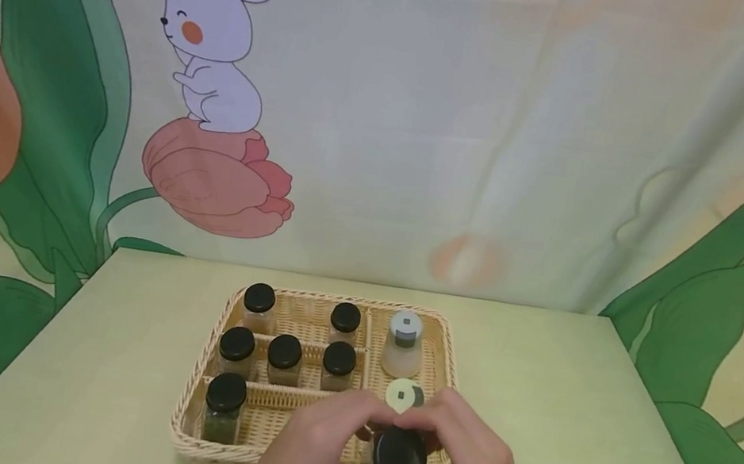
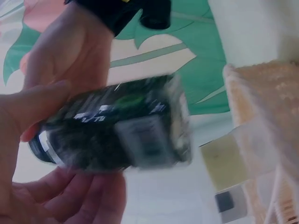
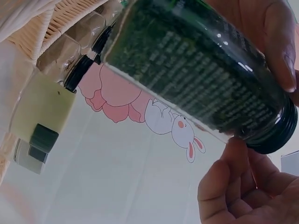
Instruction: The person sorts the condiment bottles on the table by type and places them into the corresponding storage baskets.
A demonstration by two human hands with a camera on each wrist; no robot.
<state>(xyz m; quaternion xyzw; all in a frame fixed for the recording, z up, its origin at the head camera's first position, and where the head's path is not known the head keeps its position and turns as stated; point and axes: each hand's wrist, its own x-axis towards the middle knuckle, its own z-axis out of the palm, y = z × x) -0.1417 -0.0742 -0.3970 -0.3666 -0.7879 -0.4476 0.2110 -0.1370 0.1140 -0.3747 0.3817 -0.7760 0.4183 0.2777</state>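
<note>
Both hands hold a glass spice jar of dried green flakes, its black lid (image 1: 399,457) facing up in the head view. My left hand (image 1: 320,442) curls round it from the left, my right hand (image 1: 480,463) from the right, over the front right corner of a wicker basket (image 1: 194,382). In the right wrist view the jar (image 3: 182,70) shows small printed text on one side. Its label and flat base appear, blurred, in the left wrist view, where fingers (image 2: 100,196) lie along its side. Just behind the hands stands a shaker with a pale yellow cap (image 1: 401,395).
The basket has several compartments. Small black-lidded jars (image 1: 285,351) stand in its left part, with a taller jar of green contents (image 1: 223,410) at the front left. A white-capped shaker (image 1: 403,345) is at the back right. A printed curtain (image 1: 388,122) hangs behind the table (image 1: 555,404).
</note>
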